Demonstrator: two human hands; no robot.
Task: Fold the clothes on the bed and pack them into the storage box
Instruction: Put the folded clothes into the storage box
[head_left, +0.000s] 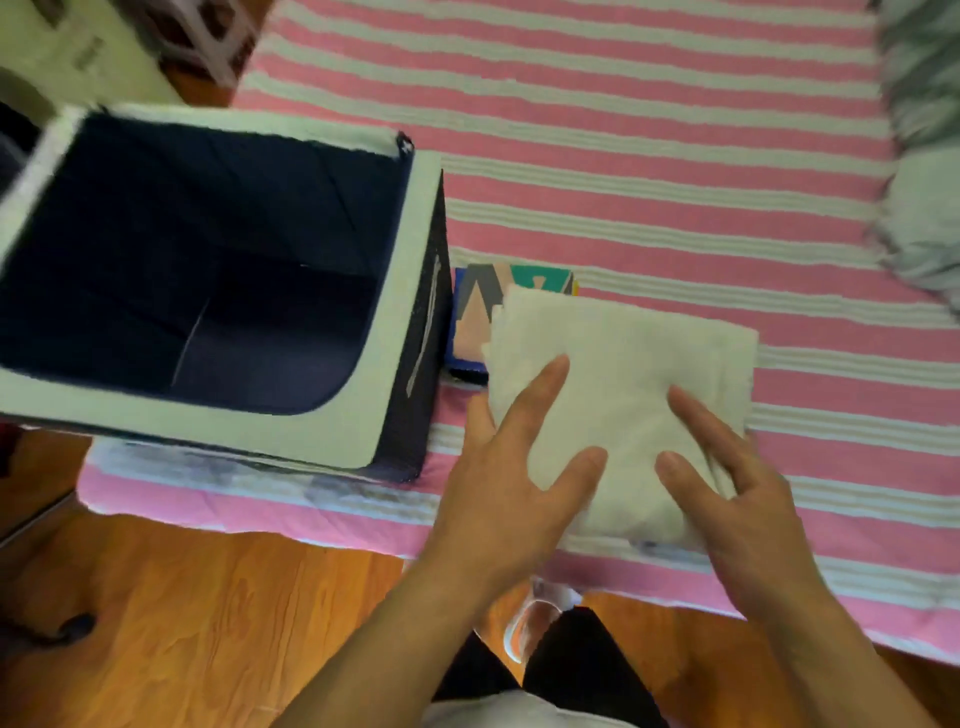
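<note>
With our left hand (511, 462) and right hand (727, 483) lying flat and unclenched on the folded white cloth (623, 395) at lower centre, beside the box (400, 312), a careless lift could let its layers slide and unfold.

wooden floor (182, 623), pink-striped bedsheet (623, 130), perhaps shelving (208, 31)

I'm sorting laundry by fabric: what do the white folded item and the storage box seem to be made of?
White item: apparently soft cloth, perhaps cotton; matte, rumpled edge, blurred. Box: probably fabric-covered; dark matte lining with creases, pale trim.
</note>
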